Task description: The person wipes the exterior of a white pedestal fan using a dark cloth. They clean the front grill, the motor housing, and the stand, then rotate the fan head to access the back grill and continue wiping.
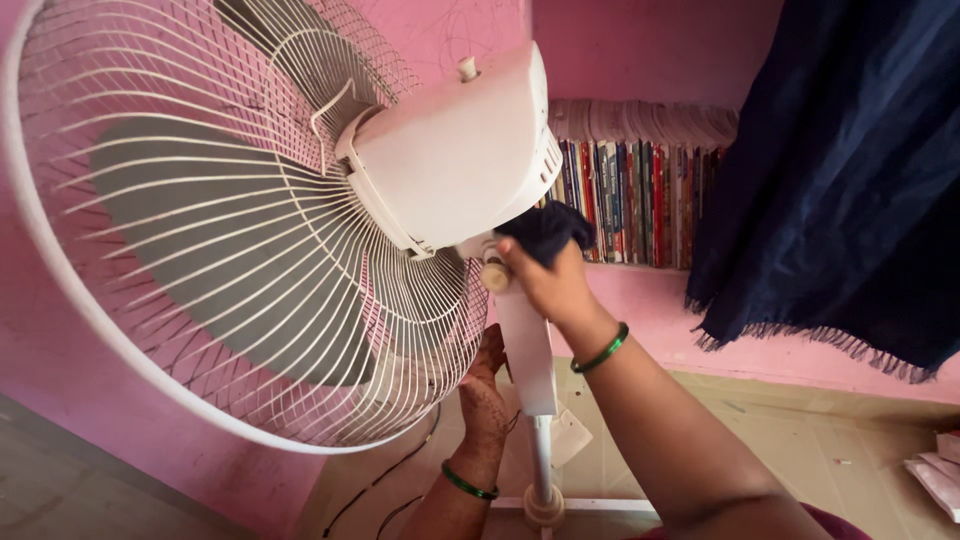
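Note:
A white pedestal fan fills the left of the view, seen from behind, with its wire guard [200,250] and white motor housing [450,150]. My right hand [550,280] is shut on a dark blue cloth [545,230] and presses it against the neck joint just below the motor housing. My left hand [487,385] rests with its fingers against the lower rim of the wire guard, beside the white stand pole [527,350]. Both wrists wear green bangles.
A row of upright books [630,195] fills a niche in the pink wall behind the fan. A dark blue fringed cloth [840,170] hangs at the right. A black cord [390,475] trails on the tiled floor, and papers [940,470] lie at the far right.

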